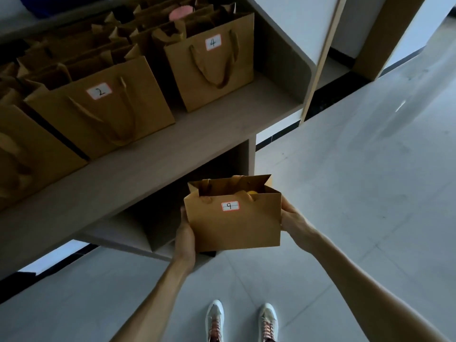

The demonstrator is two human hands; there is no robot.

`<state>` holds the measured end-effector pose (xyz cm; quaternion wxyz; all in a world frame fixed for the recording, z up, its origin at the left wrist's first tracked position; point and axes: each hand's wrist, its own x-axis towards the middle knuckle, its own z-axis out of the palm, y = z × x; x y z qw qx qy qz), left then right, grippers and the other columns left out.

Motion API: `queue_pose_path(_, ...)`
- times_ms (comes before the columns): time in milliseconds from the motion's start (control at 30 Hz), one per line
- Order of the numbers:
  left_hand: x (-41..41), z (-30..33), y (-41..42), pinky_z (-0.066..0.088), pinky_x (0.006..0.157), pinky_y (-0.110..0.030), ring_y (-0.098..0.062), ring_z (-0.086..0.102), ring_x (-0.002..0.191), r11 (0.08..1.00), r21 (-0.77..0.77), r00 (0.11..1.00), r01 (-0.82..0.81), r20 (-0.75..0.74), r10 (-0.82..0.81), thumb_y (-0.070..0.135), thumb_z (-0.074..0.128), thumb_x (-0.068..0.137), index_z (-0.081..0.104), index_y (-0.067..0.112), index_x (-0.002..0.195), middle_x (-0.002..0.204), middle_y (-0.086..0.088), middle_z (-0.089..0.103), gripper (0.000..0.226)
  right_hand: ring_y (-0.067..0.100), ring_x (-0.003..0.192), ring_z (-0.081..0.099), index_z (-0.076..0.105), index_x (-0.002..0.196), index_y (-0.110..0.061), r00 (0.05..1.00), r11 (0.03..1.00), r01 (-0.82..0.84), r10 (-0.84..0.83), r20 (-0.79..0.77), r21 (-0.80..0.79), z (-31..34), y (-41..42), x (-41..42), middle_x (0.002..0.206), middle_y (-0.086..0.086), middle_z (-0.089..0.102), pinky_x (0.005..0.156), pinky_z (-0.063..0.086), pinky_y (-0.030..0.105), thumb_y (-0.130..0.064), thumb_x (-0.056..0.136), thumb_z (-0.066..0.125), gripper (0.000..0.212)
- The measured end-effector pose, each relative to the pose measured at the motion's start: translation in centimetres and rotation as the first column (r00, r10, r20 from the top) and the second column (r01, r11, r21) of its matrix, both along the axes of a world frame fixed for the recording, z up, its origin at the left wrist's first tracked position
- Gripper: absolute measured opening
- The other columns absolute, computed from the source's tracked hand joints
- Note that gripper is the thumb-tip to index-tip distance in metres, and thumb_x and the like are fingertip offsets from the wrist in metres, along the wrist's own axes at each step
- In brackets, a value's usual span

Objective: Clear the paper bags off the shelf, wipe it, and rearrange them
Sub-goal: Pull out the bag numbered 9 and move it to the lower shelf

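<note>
I hold a brown paper bag labelled 9 [234, 225] between both hands, in front of the lower shelf opening. My left hand [184, 236] grips its left side and my right hand [291, 218] grips its right side. The bag's top is open and something yellow shows inside. On the grey shelf [148, 169] above stand several brown paper bags, among them bag 2 [103, 112] and bag 4 [212, 62] in the front row. More bags crowd behind them.
A dark lower compartment [172, 213] lies under the shelf, behind the held bag. A pink round object [180, 13] sits in a rear bag. Pale tiled floor [345, 193] spreads to the right. My two shoes [241, 322] stand at the bottom.
</note>
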<state>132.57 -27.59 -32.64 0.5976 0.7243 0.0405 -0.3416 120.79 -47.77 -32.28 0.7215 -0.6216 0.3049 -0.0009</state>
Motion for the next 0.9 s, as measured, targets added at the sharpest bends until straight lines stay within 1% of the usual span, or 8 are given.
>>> queue_pose_path(100, 3.4, -3.0, 0.4, 0.043, 0.095, -0.038, -0.011, 0.058, 0.101, 0.995, 0.098, 0.998, 0.022, 0.053, -0.028, 0.057, 0.017, 0.098, 0.045, 0.046, 0.118, 0.107, 0.014, 0.060, 0.036, 0.029, 0.116, 0.058, 0.051, 0.125, -0.038, 0.999, 0.999, -0.026, 0.025, -0.020, -0.029, -2.2, 0.1, 1.9, 0.125, 0.002, 0.060, 0.096, 0.048, 0.057, -0.045, 0.098, 0.043, 0.029)
queue_pose_path(200, 7.3, -7.2, 1.4, 0.039, 0.106, -0.045, -0.015, 0.053, 0.116, 0.986, 0.149, 0.991, 0.077, 0.094, -0.091, 0.073, 0.024, 0.089, 0.033, 0.044, 0.141, 0.131, 0.011, 0.052, 0.060, 0.031, 0.109, 0.061, 0.051, 0.122, -0.039, 1.000, 0.999, -0.012, 0.011, -0.022, -0.040, -4.5, 0.5, 3.9, 0.124, 0.008, 0.060, 0.087, 0.051, 0.051, -0.040, 0.099, 0.045, 0.024)
queue_pose_path(267, 9.8, -10.1, 2.4, 0.039, 0.107, -0.050, -0.019, 0.051, 0.123, 0.979, 0.176, 0.989, 0.102, 0.084, -0.118, 0.082, 0.034, 0.072, 0.032, 0.048, 0.141, 0.141, 0.006, 0.047, 0.077, 0.027, 0.101, 0.063, 0.051, 0.122, -0.038, 0.999, 0.999, 0.019, -0.020, -0.032, -0.035, -6.1, 0.8, 5.3, 0.121, 0.010, 0.060, 0.081, 0.055, 0.049, -0.036, 0.103, 0.043, 0.021)
queue_pose_path(400, 14.1, -14.3, 3.3, 0.037, 0.108, -0.048, -0.021, 0.047, 0.130, 0.975, 0.129, 0.973, 0.183, 0.120, -0.198, 0.079, 0.040, 0.073, 0.041, 0.044, 0.137, 0.145, 0.002, 0.044, 0.072, 0.031, 0.100, 0.063, 0.055, 0.116, -0.033, 0.995, 0.994, 0.077, -0.082, -0.059, -0.077, -9.3, 1.1, 8.3, 0.113, 0.015, 0.062, 0.076, 0.056, 0.056, -0.025, 0.104, 0.040, 0.021)
queue_pose_path(533, 18.2, -19.8, 3.7, 0.032, 0.109, -0.054, -0.025, 0.040, 0.135, 0.968, 0.106, 0.957, 0.228, 0.161, -0.243, 0.085, 0.041, 0.073, 0.033, 0.041, 0.143, 0.150, -0.001, 0.038, 0.083, 0.027, 0.083, 0.063, 0.059, 0.108, -0.017, 0.982, 0.975, 0.185, -0.187, -0.003, -0.122, -11.4, 1.5, 10.7, 0.099, 0.019, 0.063, 0.066, 0.057, 0.041, -0.015, 0.104, 0.035, 0.024)
queue_pose_path(667, 21.0, -20.7, 1.0, 0.029, 0.110, -0.057, -0.026, 0.038, 0.137, 0.982, 0.144, 0.979, 0.124, 0.143, -0.145, 0.097, 0.045, 0.053, 0.036, 0.043, 0.140, 0.150, 0.000, 0.039, 0.103, 0.021, 0.082, 0.060, 0.058, 0.109, -0.015, 0.969, 0.944, 0.249, -0.244, 0.051, -0.215, -13.1, 1.3, 12.3, 0.094, 0.012, 0.059, 0.066, 0.051, 0.036, -0.021, 0.106, 0.033, 0.026)
queue_pose_path(800, 22.0, -20.8, -1.5, 0.025, 0.113, -0.055, -0.027, 0.033, 0.139, 0.988, 0.148, 0.985, 0.040, 0.162, -0.064, 0.065, 0.039, 0.088, 0.025, 0.034, 0.147, 0.153, -0.004, 0.032, 0.068, 0.023, 0.093, 0.060, 0.060, 0.101, -0.028, 0.953, 0.919, 0.300, -0.280, 0.112, -0.257, -14.7, 1.1, 13.5, 0.096, 0.004, 0.061, 0.074, 0.053, 0.040, -0.027, 0.105, 0.035, 0.025)
queue_pose_path(900, 23.4, -22.6, -2.1, 0.028, 0.113, -0.051, -0.024, 0.036, 0.137, 0.995, 0.093, 0.985, 0.022, 0.171, -0.037, 0.053, 0.044, 0.091, 0.029, 0.035, 0.146, 0.152, -0.005, 0.034, 0.060, 0.032, 0.098, 0.059, 0.060, 0.107, -0.029, 0.962, 0.914, 0.274, -0.252, 0.109, -0.300, -16.5, 1.6, 14.1, 0.103, 0.008, 0.061, 0.077, 0.055, 0.049, -0.029, 0.104, 0.037, 0.023)
